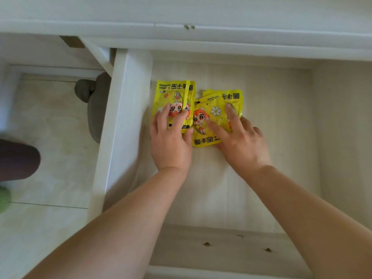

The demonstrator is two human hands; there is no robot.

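Note:
Several yellow hand-warmer packets with a cartoon figure lie on the floor of an open white drawer [251, 198]. My left hand [170, 141] rests with spread, fairly straight fingers on the left packet [173, 91]. To its right, my right hand [239, 141] lies flat over the overlapping packets [209, 109], fingers stretched across them. A further packet [234, 96] shows behind, partly covered by the front one and my fingers.
The drawer's white left wall [118, 127] stands close beside the left packet. The cabinet front with a small knob [189, 27] runs along the top. Left of the drawer, pale floor tiles [52, 137], a grey slipper [94, 105] and a dark trouser leg [18, 160].

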